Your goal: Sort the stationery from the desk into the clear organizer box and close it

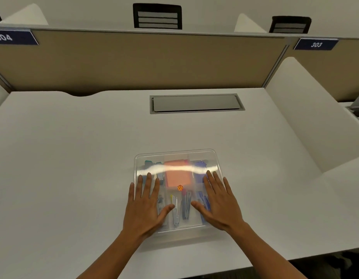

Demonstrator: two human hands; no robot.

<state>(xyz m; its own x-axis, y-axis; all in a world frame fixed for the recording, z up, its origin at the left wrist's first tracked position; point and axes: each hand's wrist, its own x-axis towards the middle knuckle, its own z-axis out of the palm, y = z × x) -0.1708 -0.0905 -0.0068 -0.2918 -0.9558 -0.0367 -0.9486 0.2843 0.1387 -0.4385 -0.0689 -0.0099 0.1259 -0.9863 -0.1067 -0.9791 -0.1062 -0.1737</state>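
I see my left hand [144,200] and right hand [218,198] spread flat on the lidded clear organizer box [175,156], mid-tabletop [74,158]; divider signs read 304 [3,37] and 303 [316,44].

The left hand [144,204] lies flat, palm down, fingers straight and a little spread. The right hand [219,201] lies flat the same way. The 2 thumbs point toward each other. Both arms reach forward.

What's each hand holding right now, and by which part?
Nothing is held. The left hand and right hand lie flat, fingers straight, on the lid of the clear organizer box, one on each side. No grip.
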